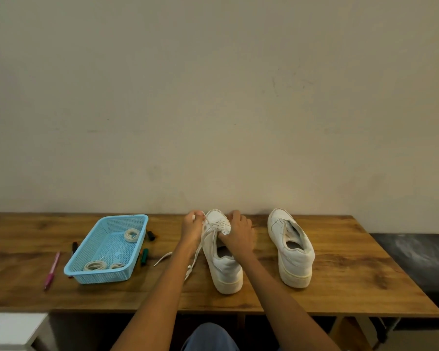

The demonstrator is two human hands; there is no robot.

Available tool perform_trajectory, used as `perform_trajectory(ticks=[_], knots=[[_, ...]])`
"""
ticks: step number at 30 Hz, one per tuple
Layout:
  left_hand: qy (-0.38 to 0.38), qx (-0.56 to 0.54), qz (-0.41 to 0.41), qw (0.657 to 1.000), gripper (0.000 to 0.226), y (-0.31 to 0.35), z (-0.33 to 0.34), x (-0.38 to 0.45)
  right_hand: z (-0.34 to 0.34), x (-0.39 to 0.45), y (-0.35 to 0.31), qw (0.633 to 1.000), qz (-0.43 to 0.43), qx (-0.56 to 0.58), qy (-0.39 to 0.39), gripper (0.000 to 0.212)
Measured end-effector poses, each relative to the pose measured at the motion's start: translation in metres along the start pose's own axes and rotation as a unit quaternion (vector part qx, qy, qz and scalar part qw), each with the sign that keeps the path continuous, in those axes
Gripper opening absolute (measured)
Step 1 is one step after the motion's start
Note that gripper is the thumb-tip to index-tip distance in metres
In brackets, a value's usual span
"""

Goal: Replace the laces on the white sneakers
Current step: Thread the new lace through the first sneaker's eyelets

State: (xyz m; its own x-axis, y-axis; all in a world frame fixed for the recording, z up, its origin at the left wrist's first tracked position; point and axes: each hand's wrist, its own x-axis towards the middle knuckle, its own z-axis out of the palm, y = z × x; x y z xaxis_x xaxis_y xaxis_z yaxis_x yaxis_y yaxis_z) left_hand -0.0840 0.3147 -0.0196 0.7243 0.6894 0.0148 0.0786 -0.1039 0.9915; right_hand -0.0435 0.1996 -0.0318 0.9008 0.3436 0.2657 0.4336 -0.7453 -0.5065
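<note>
My left hand (193, 222) pinches the lace (205, 233); my right hand (237, 230) grips the left sneaker (222, 262). Lacing in progress; next, feed the lace through an eyelet.

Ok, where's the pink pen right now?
In the head view the pink pen lies on the wooden table at the far left, just left of the blue basket and well away from both sneakers.

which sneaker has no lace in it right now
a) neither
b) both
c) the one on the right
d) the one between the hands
c: the right sneaker shows bare eyelets and an open tongue, while the sneaker between the hands has a lace crossed over its front.
</note>
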Motion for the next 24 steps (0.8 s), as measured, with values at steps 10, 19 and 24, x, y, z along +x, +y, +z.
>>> perform_trajectory(ticks=[10, 19, 24], knots=[[0.093, -0.086, -0.053, 0.991, 0.02, -0.027, 0.02, -0.001, 0.0, 0.0, 0.002, 0.998, 0.026, 0.061, -0.024, 0.052], [0.037, 0.042, 0.02, 0.998, 0.027, -0.045, 0.003, -0.002, -0.001, 0.004, 0.001, 0.995, 0.021, 0.068, -0.071, 0.021], [0.008, 0.244, 0.108, 0.964, 0.015, -0.051, 0.002, -0.004, 0.001, 0.001, 0.002, 0.997, 0.032, 0.058, -0.025, 0.014]])
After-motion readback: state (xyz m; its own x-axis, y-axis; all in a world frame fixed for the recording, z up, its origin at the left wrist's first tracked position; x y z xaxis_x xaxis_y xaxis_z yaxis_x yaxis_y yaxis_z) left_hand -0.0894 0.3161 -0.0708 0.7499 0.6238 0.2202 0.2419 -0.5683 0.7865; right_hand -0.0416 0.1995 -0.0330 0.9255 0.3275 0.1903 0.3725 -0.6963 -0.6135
